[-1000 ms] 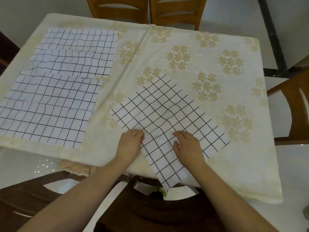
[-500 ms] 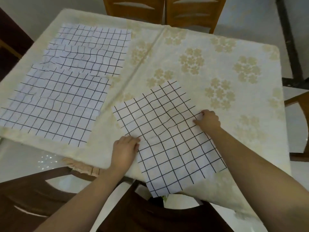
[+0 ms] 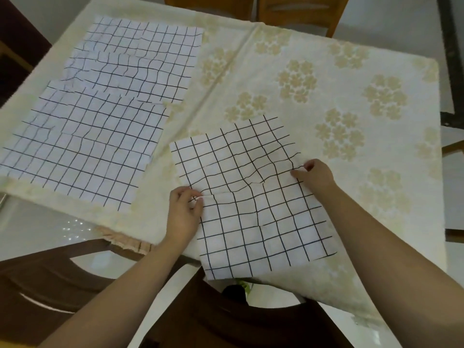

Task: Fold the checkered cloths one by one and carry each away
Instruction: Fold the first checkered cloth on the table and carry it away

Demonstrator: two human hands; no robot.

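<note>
A white cloth with a black grid point(image 3: 253, 197) lies near the table's front edge, its near end hanging over the edge. A crease runs across its middle. My left hand point(image 3: 184, 214) pinches its left edge at that crease. My right hand point(image 3: 315, 175) pinches the right edge at the same height. Two more checkered cloths lie flat at the left: one point(image 3: 82, 146) nearer, one point(image 3: 140, 59) farther, overlapping slightly.
The table wears a cream tablecloth with tan flower prints point(image 3: 339, 84). Dark wooden chairs point(image 3: 62, 285) stand at the near side, lighter wooden chairs point(image 3: 296, 11) at the far side, and another chair sits at the right edge.
My right hand moved from the cloth's near middle out to its right edge. The cloth turned from a diamond to nearly square with the table. My left hand now pinches the left edge.
</note>
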